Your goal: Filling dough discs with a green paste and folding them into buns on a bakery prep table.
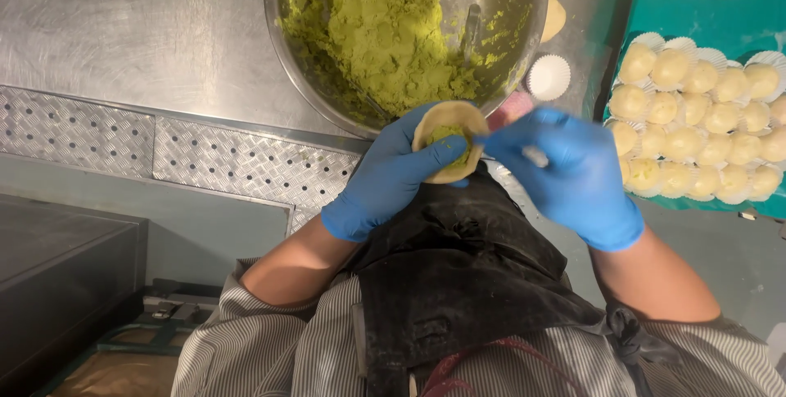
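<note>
The left hand [393, 176] is cupping a dough round [449, 140] with green filling [447, 133]; the right hand [565, 172] is pinching its edge

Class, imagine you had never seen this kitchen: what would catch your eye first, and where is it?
First, the two blue-gloved hands in the middle: the left hand cups a round of dough with green filling, and the right hand works at its edge. Just above them stands a metal bowl of bright green paste. At the right, a teal tray holds rows of pale dough balls in paper cups.
</note>
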